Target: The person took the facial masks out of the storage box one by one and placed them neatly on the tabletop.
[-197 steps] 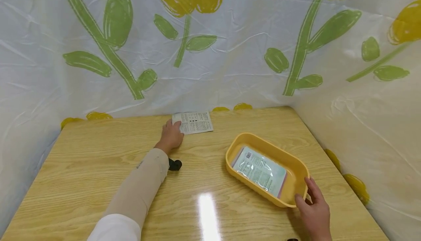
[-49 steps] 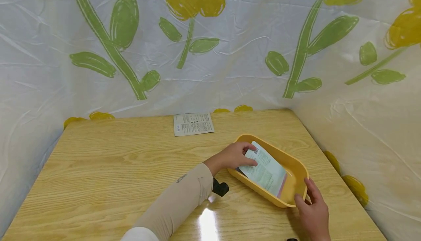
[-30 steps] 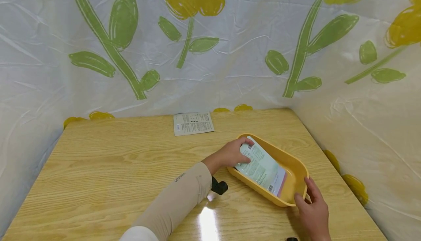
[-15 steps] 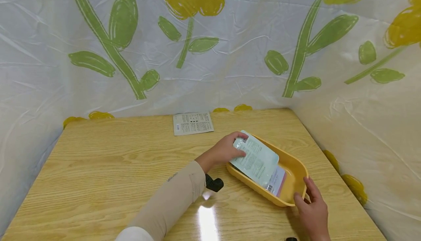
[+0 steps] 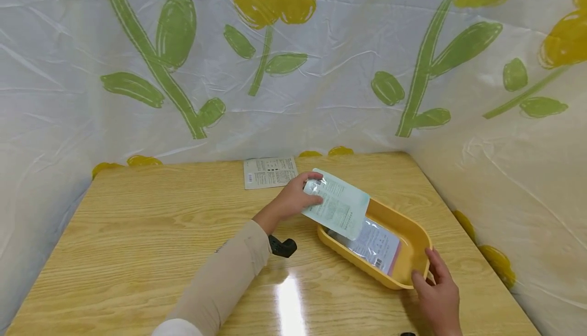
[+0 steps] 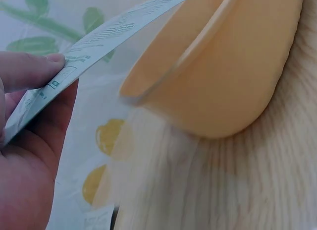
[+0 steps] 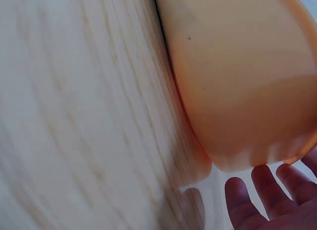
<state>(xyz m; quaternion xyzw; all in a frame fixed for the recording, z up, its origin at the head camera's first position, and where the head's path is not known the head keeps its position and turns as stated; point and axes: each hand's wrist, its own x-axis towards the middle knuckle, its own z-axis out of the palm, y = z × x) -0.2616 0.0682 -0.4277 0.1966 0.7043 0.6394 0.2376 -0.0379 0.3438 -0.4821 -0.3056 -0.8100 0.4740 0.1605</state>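
My left hand (image 5: 291, 198) pinches a flat light-green packet (image 5: 339, 206) by one end, thumb on its printed face and fingers beneath. The packet is tilted above the left end of a yellow plastic bin (image 5: 392, 216), clear of its floor. In the left wrist view the packet (image 6: 106, 39) bends slightly, close to the bin's rim. Inside the bin lies a lilac packet (image 5: 376, 247) with a pink edge, partly covered by the green one. My right hand (image 5: 437, 290) holds the bin's near right end, thumb at the rim; its fingertips touch the outer wall in the right wrist view.
A grey printed packet (image 5: 268, 173) lies flat at the back edge of the wooden table (image 5: 151, 224), just beyond my left hand. Flower-patterned sheeting (image 5: 339, 81) hangs behind and along both sides. A small dark object (image 5: 407, 334) shows at the bottom edge.
My left hand left the grey packet, reached into the bin, took the light-green packet and lifted it up and left, uncovering the lilac one. The bin and right hand stayed put.
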